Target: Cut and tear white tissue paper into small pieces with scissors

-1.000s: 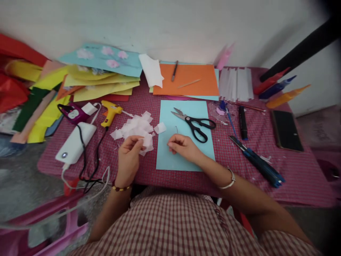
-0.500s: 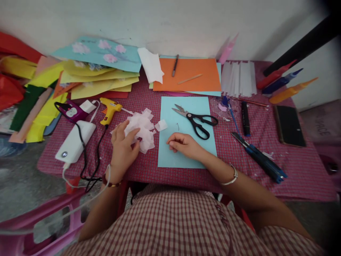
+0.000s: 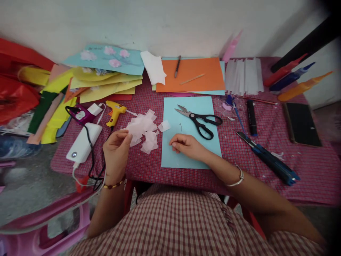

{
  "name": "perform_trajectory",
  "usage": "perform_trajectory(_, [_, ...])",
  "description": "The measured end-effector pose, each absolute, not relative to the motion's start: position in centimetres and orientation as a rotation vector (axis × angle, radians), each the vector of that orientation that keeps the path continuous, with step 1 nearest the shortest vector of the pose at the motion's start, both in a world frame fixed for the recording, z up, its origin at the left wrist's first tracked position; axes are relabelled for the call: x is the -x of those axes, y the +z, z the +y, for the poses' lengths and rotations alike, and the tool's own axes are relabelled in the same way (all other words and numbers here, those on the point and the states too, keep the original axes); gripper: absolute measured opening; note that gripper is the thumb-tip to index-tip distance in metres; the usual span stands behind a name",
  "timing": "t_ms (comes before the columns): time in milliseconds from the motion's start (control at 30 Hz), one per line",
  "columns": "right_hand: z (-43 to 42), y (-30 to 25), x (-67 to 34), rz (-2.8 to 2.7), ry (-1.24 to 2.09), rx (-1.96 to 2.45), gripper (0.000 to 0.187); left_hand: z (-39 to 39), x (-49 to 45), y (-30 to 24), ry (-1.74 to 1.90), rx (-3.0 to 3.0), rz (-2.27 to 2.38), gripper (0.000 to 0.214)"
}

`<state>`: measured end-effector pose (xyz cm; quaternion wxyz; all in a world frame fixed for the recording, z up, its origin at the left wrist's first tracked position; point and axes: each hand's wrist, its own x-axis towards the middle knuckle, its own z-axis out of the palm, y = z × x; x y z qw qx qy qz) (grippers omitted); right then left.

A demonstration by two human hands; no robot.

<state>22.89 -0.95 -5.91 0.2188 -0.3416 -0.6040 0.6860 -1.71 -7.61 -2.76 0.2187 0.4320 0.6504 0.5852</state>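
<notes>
My left hand (image 3: 116, 153) is closed, thumb and fingertips pressed together, just left of a loose pile of pale pink paper squares (image 3: 142, 126). Whatever it may pinch does not show. Over the light blue sheet (image 3: 173, 110) hovers or rests my right hand (image 3: 188, 146), its fingers curled in a pinch; what lies between them is hidden. Black-handled scissors (image 3: 198, 119) lie slightly spread on the sheet beyond it, beside a small dark curved bit (image 3: 180, 126). One or two separate pink squares (image 3: 164, 126) lie across the sheet's left edge.
A yellow glue gun (image 3: 115, 113) and white power bank (image 3: 84, 144) with cables lie left. Right of the sheet are a blue utility knife (image 3: 269, 161), marker (image 3: 251, 117) and dark phone-like slab (image 3: 302, 123). Orange paper (image 3: 191, 74) and decorated sheets (image 3: 103, 58) lie along the wall.
My left hand has lifted off the pink paper pile and drawn left, its spread fingers now closed in a pinch. My right hand stays curled over the blue sheet. The view has shifted slightly.
</notes>
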Motion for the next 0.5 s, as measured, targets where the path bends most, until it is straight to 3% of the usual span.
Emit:
perform_trajectory(267, [-1.1,-5.7,-22.7,-1.549,1.9,0.843,0.016,-8.9,-2.8,-2.6,1.349,-0.917,1.305,0.018])
perform_trajectory(500, [-0.9,-4.9,-23.4,-1.577,2.197,0.651,0.034,-8.7,-4.9,-3.3,1.114,-0.796,0.982,0.017])
